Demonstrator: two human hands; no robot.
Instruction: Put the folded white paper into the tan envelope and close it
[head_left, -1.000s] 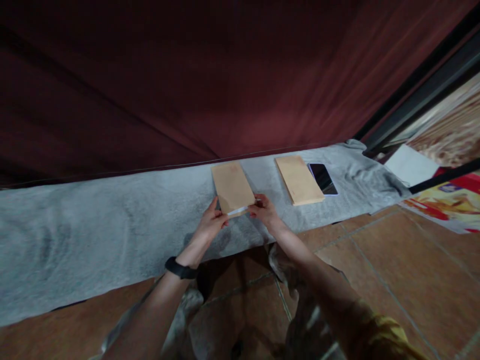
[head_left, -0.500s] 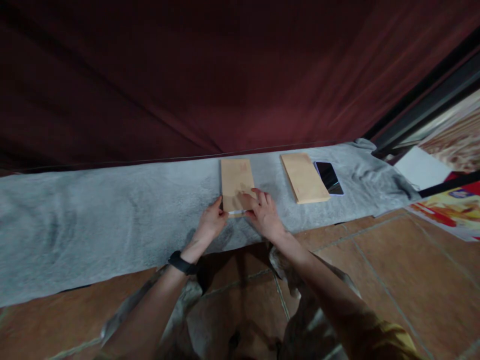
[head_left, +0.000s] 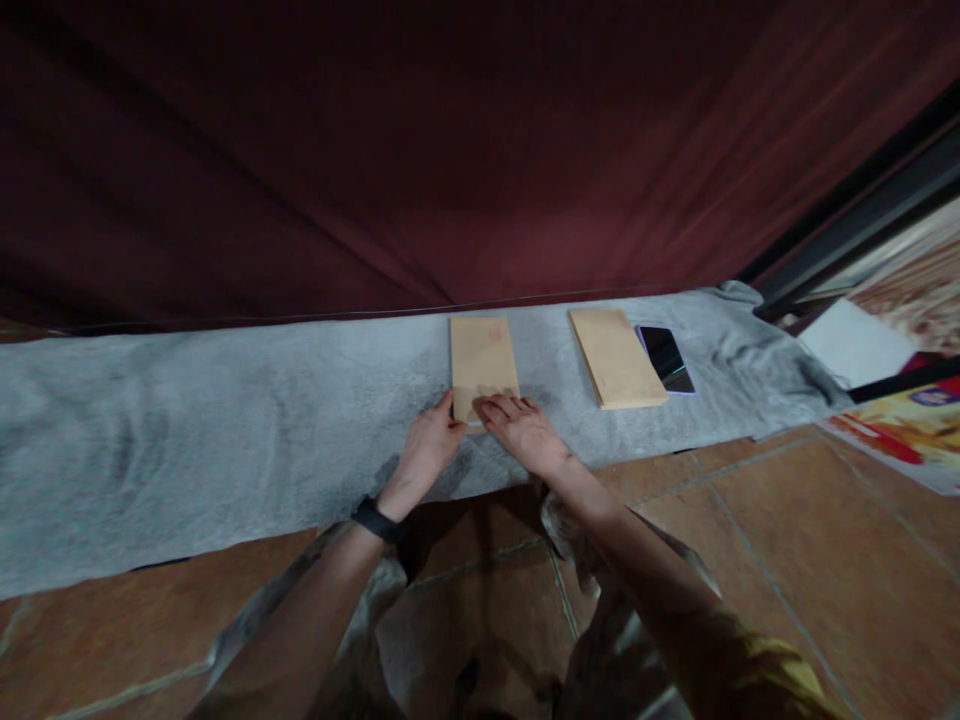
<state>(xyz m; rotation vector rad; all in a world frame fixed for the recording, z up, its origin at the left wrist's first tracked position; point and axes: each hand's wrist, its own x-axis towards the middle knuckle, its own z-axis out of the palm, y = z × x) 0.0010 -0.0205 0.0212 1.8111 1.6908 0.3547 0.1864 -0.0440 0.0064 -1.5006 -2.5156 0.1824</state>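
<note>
A tan paper envelope (head_left: 484, 355) with faint red print near its far right corner lies flat on the grey cloth. My left hand (head_left: 433, 438) grips its near left corner, thumb along the side edge. Across its near end, my right hand (head_left: 523, 428) lies flat with the fingers stretched out and pressing on the paper. A narrow white strip shows at the near edge between the hands. To the right rests a stack of similar tan envelopes (head_left: 619, 360), touched by neither hand.
A dark-screened phone (head_left: 666, 358) lies against the stack's right side. The grey cloth (head_left: 225, 430) covers a long low surface in front of a dark red curtain (head_left: 465, 160). Tiled floor (head_left: 757, 520) lies below; a colourful printed sheet (head_left: 907, 430) is at the right.
My right hand has shifted from bent fingers near the envelope's right edge to lying flatter across its near end. My left hand stays at the corner. The view has shifted slightly.
</note>
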